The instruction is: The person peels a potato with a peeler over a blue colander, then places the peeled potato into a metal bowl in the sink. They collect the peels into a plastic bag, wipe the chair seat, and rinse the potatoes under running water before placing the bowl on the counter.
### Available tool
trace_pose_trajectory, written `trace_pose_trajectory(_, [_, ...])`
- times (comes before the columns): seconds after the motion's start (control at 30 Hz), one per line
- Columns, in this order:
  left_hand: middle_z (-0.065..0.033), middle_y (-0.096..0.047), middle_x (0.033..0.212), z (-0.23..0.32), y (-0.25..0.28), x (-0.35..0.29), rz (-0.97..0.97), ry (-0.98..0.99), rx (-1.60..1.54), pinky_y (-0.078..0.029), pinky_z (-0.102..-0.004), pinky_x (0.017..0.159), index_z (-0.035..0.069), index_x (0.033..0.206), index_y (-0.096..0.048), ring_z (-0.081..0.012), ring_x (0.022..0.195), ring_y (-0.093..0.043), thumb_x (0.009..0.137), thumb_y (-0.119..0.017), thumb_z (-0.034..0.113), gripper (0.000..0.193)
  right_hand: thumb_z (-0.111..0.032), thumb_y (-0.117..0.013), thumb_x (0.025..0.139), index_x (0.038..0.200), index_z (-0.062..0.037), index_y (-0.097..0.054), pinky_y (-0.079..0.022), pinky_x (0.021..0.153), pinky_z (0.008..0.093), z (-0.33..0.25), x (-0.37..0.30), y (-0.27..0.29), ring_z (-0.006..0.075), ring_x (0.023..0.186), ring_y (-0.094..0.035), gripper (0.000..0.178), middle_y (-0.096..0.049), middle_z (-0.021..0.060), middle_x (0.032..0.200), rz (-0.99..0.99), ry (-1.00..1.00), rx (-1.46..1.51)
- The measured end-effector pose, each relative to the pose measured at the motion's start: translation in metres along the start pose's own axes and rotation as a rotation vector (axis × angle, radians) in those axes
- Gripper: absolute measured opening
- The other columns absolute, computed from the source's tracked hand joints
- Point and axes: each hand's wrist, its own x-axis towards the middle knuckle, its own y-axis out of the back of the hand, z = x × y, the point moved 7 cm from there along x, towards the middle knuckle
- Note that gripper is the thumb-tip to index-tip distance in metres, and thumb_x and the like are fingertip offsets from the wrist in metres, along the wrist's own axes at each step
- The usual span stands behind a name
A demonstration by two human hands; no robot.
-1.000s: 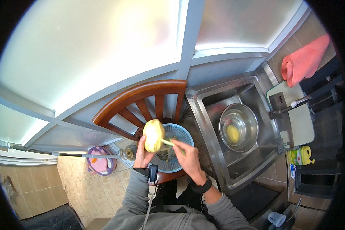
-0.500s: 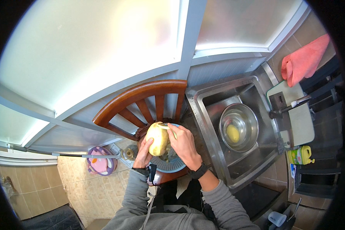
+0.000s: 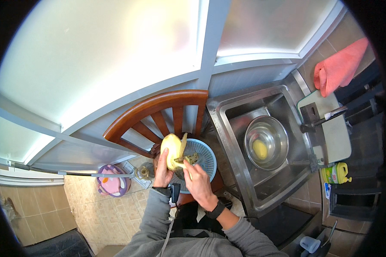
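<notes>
My left hand point(image 3: 162, 168) is closed round the left side of a large, mostly peeled yellow potato point(image 3: 170, 145), which stands tilted upright. My right hand point(image 3: 197, 182) grips a peeler point(image 3: 180, 163) with a pale handle; its head lies against the potato's lower right side. A long strip of peel point(image 3: 184, 144) curls away from the potato's right side. Beneath both hands sits a round blue plastic basket point(image 3: 210, 162) on the seat of a wooden chair point(image 3: 154, 98). Peelings point(image 3: 193, 157) lie in the basket.
On the right is a steel sink point(image 3: 236, 124) with a metal bowl point(image 3: 283, 133) holding a yellow potato point(image 3: 260, 149). A tap point(image 3: 326, 118), pink cloth point(image 3: 336, 70) and yellow-green bottle point(image 3: 336, 173) are beyond it. A pink-purple stool point(image 3: 114, 180) stands on the floor at left.
My right hand has drawn the peeler down along the potato toward me, and a strip of peel now hangs off its side. The basket is less covered by my hands.
</notes>
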Motion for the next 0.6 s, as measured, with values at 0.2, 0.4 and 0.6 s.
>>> trace_pose_trajectory(0.2, [-0.008,-0.064,0.129,0.009,-0.007,0.005,0.059,0.019,0.116,-0.054,-0.0364,0.092,0.006,0.139,-0.051,-0.0187,0.112,-0.064,0.102,-0.055,0.043,0.053,-0.007,-0.066,0.09,0.119,0.0006,-0.068,-0.05,0.061,0.0414,0.006,-0.029,-0.004,0.0394,0.07,-0.063,0.03,-0.063,0.0216,0.081,-0.038,-0.047,0.087])
trace_pose_trajectory(0.4, [-0.0126,-0.064,0.128,0.005,-0.01,-0.003,-0.038,0.145,-0.052,-0.054,-0.0462,0.092,0.01,0.142,-0.05,-0.0287,0.11,-0.064,0.1,-0.046,0.059,0.065,-0.009,-0.065,0.094,0.123,0.0016,-0.067,-0.047,0.054,0.0327,0.006,0.011,0.043,0.0217,0.061,-0.06,0.031,-0.064,0.0161,0.077,0.077,0.036,0.167])
trace_pose_trajectory(0.6, [-0.015,-0.063,0.127,-0.013,-0.002,-0.011,-0.094,0.273,-0.024,-0.056,-0.0507,0.089,0.009,0.141,-0.05,-0.0321,0.108,-0.066,0.099,-0.047,0.057,0.064,-0.009,-0.063,0.093,0.112,0.0054,-0.069,-0.055,0.078,0.0386,0.004,0.072,0.051,0.0371,0.092,-0.071,0.024,-0.07,0.0261,0.099,0.062,0.014,0.218])
